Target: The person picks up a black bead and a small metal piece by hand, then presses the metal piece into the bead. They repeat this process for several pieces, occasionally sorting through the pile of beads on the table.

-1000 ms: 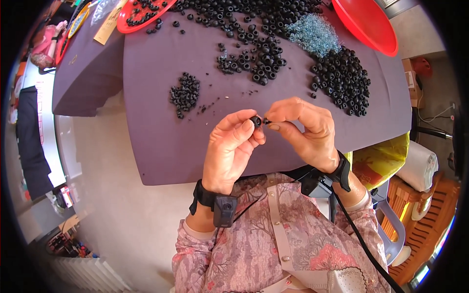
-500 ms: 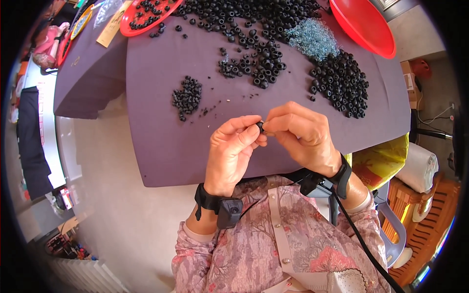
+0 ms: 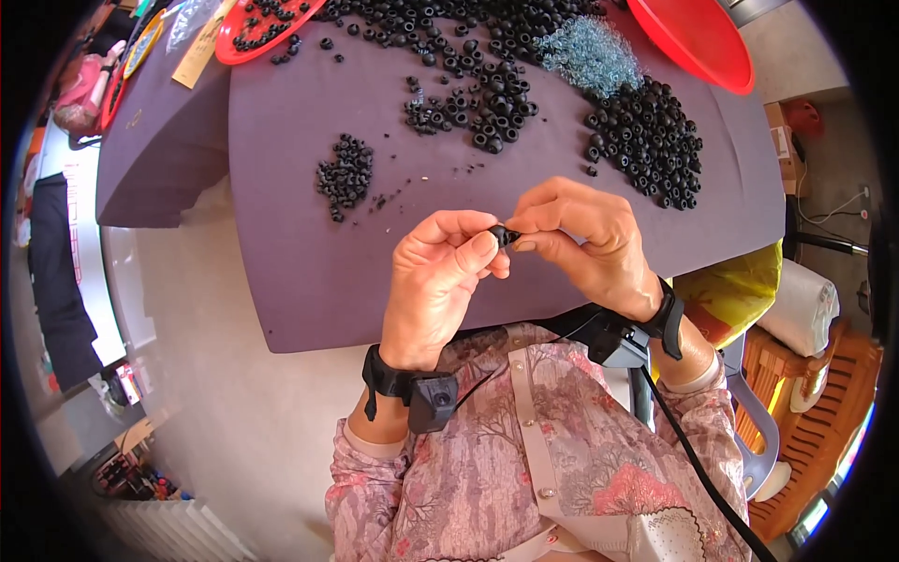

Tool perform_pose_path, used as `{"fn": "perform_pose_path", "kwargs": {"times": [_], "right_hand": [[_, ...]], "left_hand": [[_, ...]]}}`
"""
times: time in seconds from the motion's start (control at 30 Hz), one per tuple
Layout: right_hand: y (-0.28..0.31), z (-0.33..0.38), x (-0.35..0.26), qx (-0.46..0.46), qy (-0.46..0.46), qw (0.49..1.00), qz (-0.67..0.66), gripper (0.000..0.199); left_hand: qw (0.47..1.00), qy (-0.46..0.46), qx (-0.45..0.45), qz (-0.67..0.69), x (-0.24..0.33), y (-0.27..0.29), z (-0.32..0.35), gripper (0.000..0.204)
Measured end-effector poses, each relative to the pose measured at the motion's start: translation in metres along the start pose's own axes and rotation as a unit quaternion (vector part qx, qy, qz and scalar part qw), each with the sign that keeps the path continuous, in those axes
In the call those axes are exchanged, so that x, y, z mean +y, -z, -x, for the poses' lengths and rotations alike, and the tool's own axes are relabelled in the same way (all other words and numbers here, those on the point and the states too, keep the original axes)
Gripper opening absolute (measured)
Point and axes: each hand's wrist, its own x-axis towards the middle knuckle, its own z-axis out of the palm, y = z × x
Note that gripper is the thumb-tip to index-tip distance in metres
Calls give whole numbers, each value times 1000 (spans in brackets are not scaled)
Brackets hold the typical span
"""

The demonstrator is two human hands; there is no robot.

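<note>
- Red tray (image 3: 245, 37) at the far left holds a scatter of black rings; a second red tray (image 3: 698, 39) at the far right shows only bare red from here.
- Both hands meet over the near edge of the tabletop (image 3: 300, 272), and the small black part (image 3: 501, 233) sits right between them.
- Left hand (image 3: 440, 281) has its fingers (image 3: 478, 248) pinched narrow on the part; right hand (image 3: 585, 239) pinches it from the other side, fingertips almost touching the left's.
- The part is too small to tell its long axis or which way it points.
- A purple cloth covers the tabletop. Black rings lie in heaps: a small pile (image 3: 345, 176) to the left, a big pile (image 3: 646, 136) to the right, more spread across the far side.
- A tuft of pale blue wire bits (image 3: 590, 56) sits between the heaps.
- Beyond the edge there is pale floor (image 3: 206, 375), with a wooden bench (image 3: 805, 375) at the right.
</note>
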Motion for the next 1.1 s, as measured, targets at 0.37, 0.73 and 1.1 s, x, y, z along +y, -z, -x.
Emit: {"fn": "perform_pose_path", "kwargs": {"times": [0.37,0.73,1.1], "right_hand": [[-2,0,-15,-11,119,959,256,26],[23,-18,-12,-173,24,983,-57,25],[21,-7,4,-174,31,980,-92,18]], "left_hand": [[998,-27,43,-47,-2,-3,0,14],[997,37,2,-62,12,-11,0,29],[996,52,-3,-73,-8,-10,-1,24]]}}
